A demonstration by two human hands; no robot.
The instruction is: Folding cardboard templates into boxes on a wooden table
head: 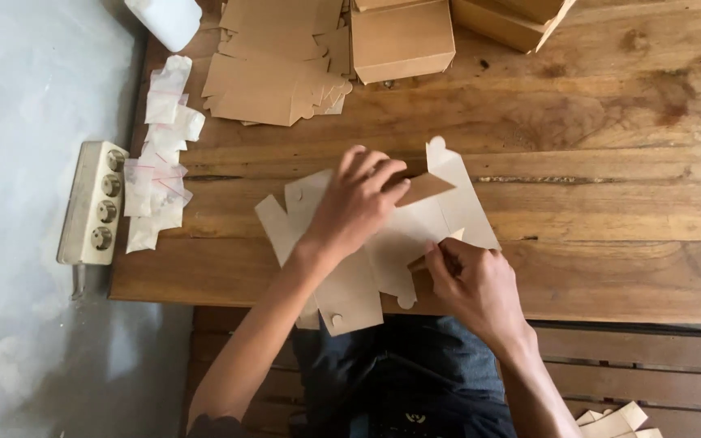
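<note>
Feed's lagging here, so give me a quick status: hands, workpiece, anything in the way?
Left hand pressing a flap of the flat cardboard box blank. Right hand pinching its near edge. Blank lies on the wooden table. Nothing blocking the hands.
</note>
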